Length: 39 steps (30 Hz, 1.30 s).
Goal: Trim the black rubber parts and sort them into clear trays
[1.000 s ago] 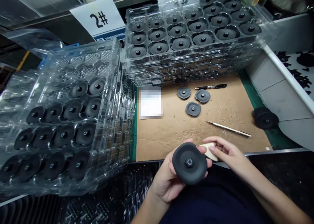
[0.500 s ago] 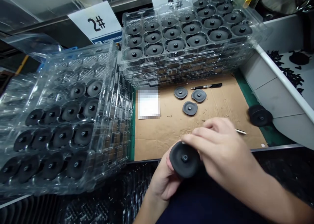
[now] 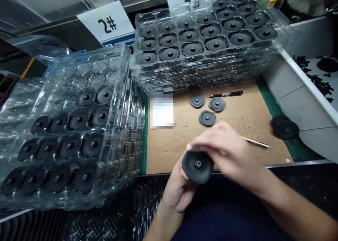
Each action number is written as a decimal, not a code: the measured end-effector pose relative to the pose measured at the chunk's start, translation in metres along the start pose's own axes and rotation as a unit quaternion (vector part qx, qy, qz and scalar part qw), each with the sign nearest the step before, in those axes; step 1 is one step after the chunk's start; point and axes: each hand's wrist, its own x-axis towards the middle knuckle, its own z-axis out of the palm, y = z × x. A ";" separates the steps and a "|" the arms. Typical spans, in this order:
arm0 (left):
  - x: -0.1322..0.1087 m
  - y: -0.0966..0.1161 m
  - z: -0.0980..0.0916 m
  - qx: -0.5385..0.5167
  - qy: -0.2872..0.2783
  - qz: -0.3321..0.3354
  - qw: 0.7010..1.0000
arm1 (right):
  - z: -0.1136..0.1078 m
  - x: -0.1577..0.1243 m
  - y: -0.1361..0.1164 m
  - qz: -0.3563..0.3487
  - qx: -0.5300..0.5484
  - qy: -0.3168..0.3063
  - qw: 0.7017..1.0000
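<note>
Black rubber disc [image 3: 197, 165] is sitting in my left hand [image 3: 177, 193], fingers curled round its back, with the centre stud facing the camera, just over the front edge of the cardboard sheet [image 3: 237, 128]. The big change is my right hand [image 3: 224, 146], which has swung across the top, blurry and half closed. The pale block [image 3: 188, 146] it had is now mostly hidden behind the disc, so I can't tell if it's gripped. Matte rubber, soft-looking rim, and clear blister trays [image 3: 126, 93] stacked alongside.

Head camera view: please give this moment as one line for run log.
left hand: holds black disc | right hand: at disc's upper rim | nearby: clear plastic tray, cardboard sheet
</note>
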 end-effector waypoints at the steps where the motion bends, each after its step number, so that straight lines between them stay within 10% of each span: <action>1: -0.001 0.002 -0.001 -0.016 -0.017 -0.010 1.000 | 0.000 -0.003 0.010 0.064 -0.010 0.004 0.998; 5: -0.003 0.008 -0.007 -0.067 -0.081 -0.027 0.994 | 0.017 -0.039 0.044 0.242 0.009 -0.045 0.969; 13: 0.002 0.008 -0.006 -0.064 -0.110 -0.010 0.992 | 0.035 -0.068 0.056 0.306 0.029 -0.052 0.950; 17: 0.002 0.005 -0.003 -0.040 -0.075 0.010 0.996 | 0.005 -0.029 0.009 0.211 0.036 0.051 0.975; 21: 0.004 0.005 -0.004 -0.023 -0.050 0.018 0.998 | 0.001 -0.010 -0.034 0.024 0.060 -0.007 0.998; 25: 0.001 0.005 -0.001 -0.009 -0.017 0.082 0.996 | 0.006 -0.003 -0.040 0.062 0.084 -0.144 0.984; 29: -0.007 0.001 0.014 0.007 -0.011 0.063 0.998 | 0.010 -0.002 -0.033 -0.010 0.044 0.002 0.999; 35: -0.010 0.005 0.014 -0.012 -0.043 0.063 0.997 | -0.009 -0.031 -0.029 0.041 0.068 -0.119 0.990; 39: -0.005 0.002 0.009 -0.041 -0.039 0.004 0.998 | -0.011 -0.027 -0.026 0.040 -0.092 -0.020 0.995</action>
